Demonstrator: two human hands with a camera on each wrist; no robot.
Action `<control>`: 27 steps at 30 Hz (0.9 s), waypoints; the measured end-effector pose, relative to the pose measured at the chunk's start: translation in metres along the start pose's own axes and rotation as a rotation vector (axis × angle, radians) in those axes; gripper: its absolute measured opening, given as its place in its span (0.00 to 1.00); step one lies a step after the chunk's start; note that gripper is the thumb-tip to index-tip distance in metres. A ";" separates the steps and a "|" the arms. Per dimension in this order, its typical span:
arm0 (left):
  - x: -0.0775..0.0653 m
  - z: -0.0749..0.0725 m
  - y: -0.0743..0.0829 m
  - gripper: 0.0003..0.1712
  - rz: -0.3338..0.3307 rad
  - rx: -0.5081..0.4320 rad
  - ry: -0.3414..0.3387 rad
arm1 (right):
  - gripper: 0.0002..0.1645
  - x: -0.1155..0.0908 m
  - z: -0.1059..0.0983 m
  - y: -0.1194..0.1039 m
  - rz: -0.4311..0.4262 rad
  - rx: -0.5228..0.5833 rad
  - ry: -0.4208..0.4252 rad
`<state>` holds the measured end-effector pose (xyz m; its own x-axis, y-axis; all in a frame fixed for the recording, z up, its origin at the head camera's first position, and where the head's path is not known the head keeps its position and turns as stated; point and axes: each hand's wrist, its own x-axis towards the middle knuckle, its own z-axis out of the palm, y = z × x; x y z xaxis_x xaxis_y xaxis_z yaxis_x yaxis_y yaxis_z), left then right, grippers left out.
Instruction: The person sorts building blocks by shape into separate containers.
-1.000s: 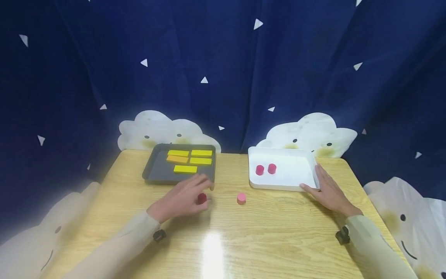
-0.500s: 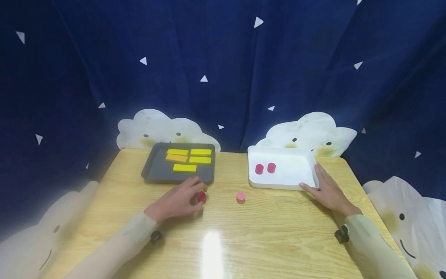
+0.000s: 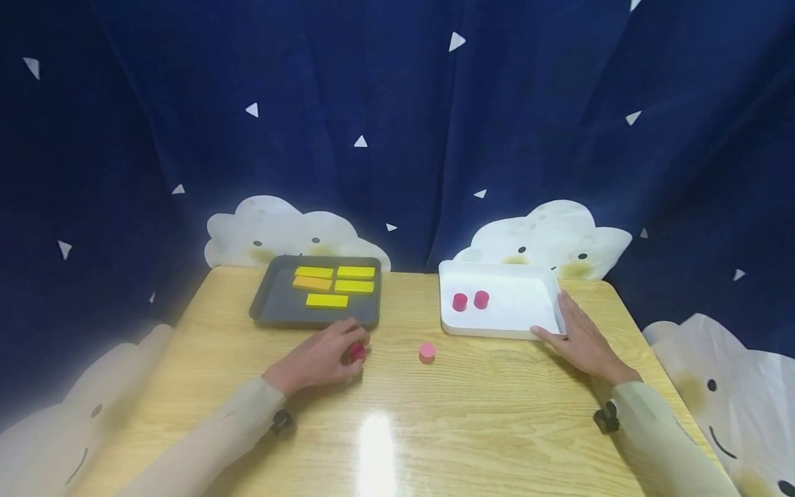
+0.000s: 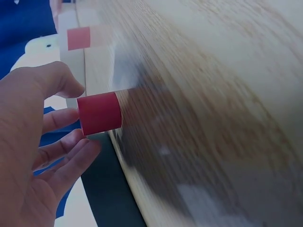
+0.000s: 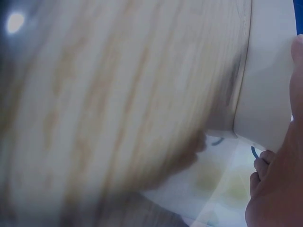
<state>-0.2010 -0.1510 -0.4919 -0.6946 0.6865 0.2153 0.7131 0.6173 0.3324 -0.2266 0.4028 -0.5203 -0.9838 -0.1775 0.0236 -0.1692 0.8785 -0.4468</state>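
Note:
My left hand (image 3: 318, 359) has its thumb and fingers round a red cylindrical block (image 3: 357, 352) standing on the wooden table. Close up in the left wrist view, the thumb and fingertips lie right at the upper end of that red block (image 4: 99, 113). To its right stands a pink cylindrical block (image 3: 426, 353). My right hand (image 3: 586, 348) rests at the near right corner of a white tray (image 3: 503, 333), thumb at the front rim, straight fingers along the right side. Two red cylindrical blocks (image 3: 481, 299) stand inside that tray on the left.
A dark grey tray (image 3: 267, 304) with several yellow bars (image 3: 327, 301) and one orange bar (image 3: 312, 283) lies at the back left. The wooden table (image 3: 472, 421) ends at a dark blue curtain (image 3: 397, 103) with white cloud shapes.
My left hand has drawn slightly left and its thumb and fingers have come in closer round the red cylindrical block, which stays in place. The right hand stays at the white tray.

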 end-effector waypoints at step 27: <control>-0.005 -0.008 0.004 0.12 -0.034 0.023 -0.016 | 0.69 0.000 0.000 -0.001 0.016 -0.009 -0.001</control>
<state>-0.1954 -0.1549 -0.4841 -0.7171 0.6707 0.1894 0.6911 0.6491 0.3179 -0.2264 0.4020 -0.5200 -0.9864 -0.1638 0.0152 -0.1538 0.8854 -0.4387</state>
